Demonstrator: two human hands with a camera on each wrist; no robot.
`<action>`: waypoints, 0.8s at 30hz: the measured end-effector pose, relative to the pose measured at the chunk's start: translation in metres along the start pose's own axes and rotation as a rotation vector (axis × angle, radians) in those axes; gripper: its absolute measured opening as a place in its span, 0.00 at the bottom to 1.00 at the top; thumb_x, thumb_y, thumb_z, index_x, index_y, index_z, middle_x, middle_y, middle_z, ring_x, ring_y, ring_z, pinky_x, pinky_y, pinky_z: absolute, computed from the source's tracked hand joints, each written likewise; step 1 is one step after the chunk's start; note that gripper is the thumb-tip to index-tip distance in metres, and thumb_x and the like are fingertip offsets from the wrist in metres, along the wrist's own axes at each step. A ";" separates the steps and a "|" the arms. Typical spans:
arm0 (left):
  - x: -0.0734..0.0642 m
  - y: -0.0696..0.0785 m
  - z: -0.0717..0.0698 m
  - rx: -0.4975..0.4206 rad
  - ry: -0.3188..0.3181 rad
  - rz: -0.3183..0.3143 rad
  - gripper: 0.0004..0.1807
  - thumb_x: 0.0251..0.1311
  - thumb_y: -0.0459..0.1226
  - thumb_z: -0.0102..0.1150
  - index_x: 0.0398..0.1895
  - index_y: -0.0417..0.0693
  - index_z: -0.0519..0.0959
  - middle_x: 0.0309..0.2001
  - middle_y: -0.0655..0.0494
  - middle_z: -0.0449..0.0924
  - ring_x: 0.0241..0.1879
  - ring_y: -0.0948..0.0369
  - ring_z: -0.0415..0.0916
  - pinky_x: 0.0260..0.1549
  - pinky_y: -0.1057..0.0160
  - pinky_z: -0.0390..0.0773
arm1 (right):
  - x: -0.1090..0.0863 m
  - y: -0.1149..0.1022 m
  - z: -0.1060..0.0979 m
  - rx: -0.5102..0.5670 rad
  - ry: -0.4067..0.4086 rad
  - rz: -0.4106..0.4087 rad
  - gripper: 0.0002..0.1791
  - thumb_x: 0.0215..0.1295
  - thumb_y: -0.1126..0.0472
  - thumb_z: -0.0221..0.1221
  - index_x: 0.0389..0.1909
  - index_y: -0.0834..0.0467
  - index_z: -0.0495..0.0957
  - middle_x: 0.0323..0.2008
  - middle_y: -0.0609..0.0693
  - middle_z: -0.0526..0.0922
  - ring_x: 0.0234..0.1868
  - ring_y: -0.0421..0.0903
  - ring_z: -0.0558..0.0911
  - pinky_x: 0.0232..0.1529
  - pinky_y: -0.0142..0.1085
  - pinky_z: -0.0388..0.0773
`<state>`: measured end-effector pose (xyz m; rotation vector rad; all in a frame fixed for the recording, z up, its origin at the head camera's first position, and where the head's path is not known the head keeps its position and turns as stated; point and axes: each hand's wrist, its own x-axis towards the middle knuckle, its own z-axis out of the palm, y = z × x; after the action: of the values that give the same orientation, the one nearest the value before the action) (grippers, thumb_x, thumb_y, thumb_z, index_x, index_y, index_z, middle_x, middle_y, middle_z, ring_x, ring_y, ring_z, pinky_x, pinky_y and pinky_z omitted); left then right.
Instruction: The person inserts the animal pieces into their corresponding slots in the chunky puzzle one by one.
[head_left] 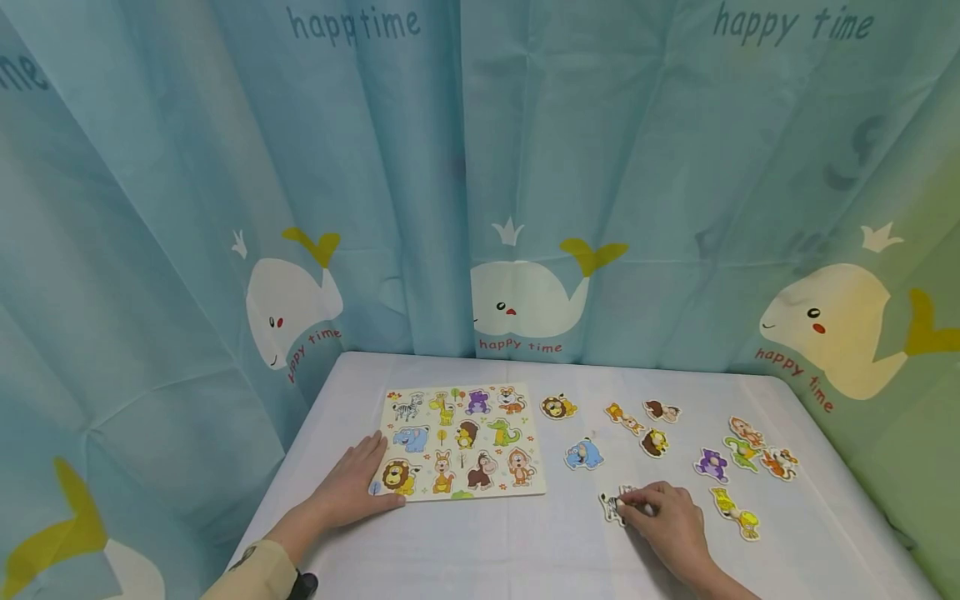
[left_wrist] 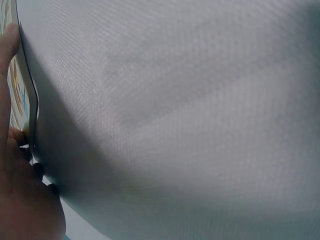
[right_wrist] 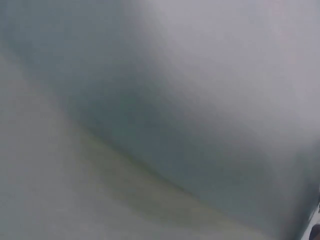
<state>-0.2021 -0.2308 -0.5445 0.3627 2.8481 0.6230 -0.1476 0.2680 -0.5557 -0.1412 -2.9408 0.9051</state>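
Observation:
A cream puzzle board (head_left: 465, 493) printed with animal pictures lies flat on the table. My left hand (head_left: 352, 483) rests at its lower left corner, fingers along the left side and thumb at the front edge. At the left of the left wrist view, part of that hand (left_wrist: 27, 205) shows beside the board's edge. To the right of the board, my right hand (head_left: 670, 525) pinches a zebra puzzle piece (head_left: 609, 508) between thumb and fingers, partly covering it. A blue elephant piece (head_left: 583, 454) lies just beyond the zebra. The right wrist view is blurred and shows no grip.
Loose pieces lie on the white table (head_left: 465, 554): lion (head_left: 558, 407), kangaroo (head_left: 625, 418), gorilla (head_left: 662, 411), hedgehog (head_left: 654, 443), purple hippo (head_left: 711, 465) and giraffe (head_left: 736, 513). Monkey (head_left: 746, 430), crocodile (head_left: 742, 453) and tiger (head_left: 780, 463) cluster at right. A blue curtain (head_left: 420, 167) hangs behind.

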 end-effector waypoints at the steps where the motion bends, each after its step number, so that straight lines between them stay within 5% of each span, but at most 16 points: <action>1: 0.000 0.000 0.000 0.002 -0.001 0.000 0.64 0.52 0.67 0.68 0.79 0.32 0.54 0.80 0.38 0.49 0.79 0.42 0.44 0.77 0.42 0.48 | 0.001 -0.001 0.000 0.000 0.004 -0.006 0.06 0.57 0.55 0.74 0.36 0.48 0.90 0.38 0.47 0.79 0.46 0.52 0.71 0.42 0.49 0.62; 15: -0.001 0.002 -0.003 0.004 -0.009 -0.008 0.64 0.53 0.66 0.68 0.79 0.33 0.53 0.80 0.39 0.48 0.79 0.42 0.44 0.77 0.42 0.48 | 0.042 -0.038 -0.005 0.086 0.165 -0.231 0.05 0.56 0.58 0.75 0.33 0.49 0.91 0.35 0.45 0.81 0.43 0.50 0.73 0.41 0.46 0.64; 24: -0.001 0.003 -0.004 -0.004 -0.012 0.000 0.64 0.53 0.67 0.66 0.79 0.32 0.53 0.80 0.37 0.48 0.79 0.41 0.43 0.77 0.42 0.47 | 0.082 -0.081 0.016 0.107 0.099 -0.238 0.05 0.58 0.55 0.74 0.34 0.50 0.91 0.37 0.46 0.82 0.45 0.52 0.75 0.48 0.52 0.68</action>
<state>-0.2016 -0.2296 -0.5392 0.3653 2.8353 0.6239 -0.2357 0.2008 -0.5203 0.1614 -2.7352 0.9845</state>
